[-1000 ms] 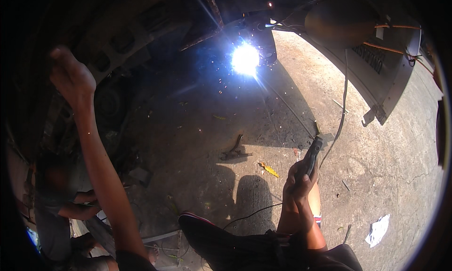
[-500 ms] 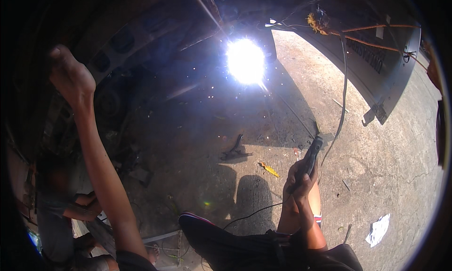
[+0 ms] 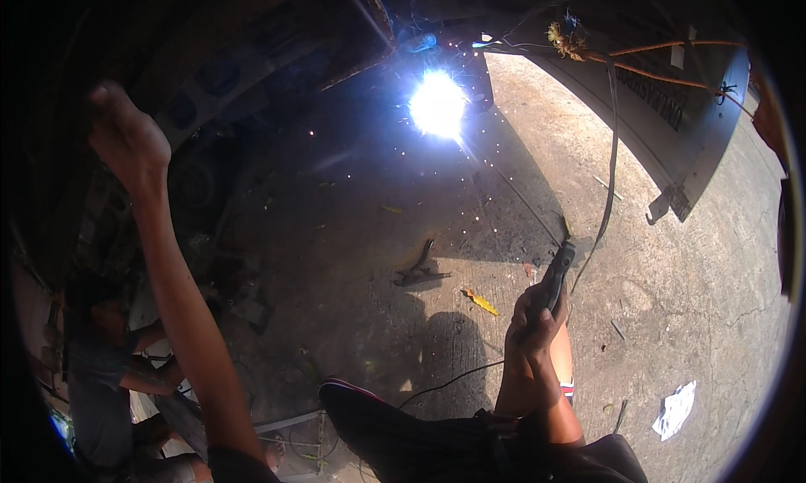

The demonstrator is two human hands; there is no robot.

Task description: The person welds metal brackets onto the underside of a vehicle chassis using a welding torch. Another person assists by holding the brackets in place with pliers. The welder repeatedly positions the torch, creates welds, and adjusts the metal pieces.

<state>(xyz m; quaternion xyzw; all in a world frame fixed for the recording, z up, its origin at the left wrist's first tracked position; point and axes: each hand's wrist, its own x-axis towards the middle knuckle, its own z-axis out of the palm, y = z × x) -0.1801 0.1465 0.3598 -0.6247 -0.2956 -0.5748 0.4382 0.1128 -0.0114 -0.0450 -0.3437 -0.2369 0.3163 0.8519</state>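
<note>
The right hand [image 3: 537,319] has its grip closed on a welding holder [image 3: 554,273], rod reaching to the arc [image 3: 437,105] at eleven o'clock. The left hand [image 3: 126,139] braces overhead, grip unclear. Sparks could burn bare skin.

arc [image 3: 437,105] ahead, centre | pliers [image 3: 417,269] on ground [image 3: 672,315] left of electrode holder [image 3: 554,273] | paper [image 3: 674,409] far right
</note>
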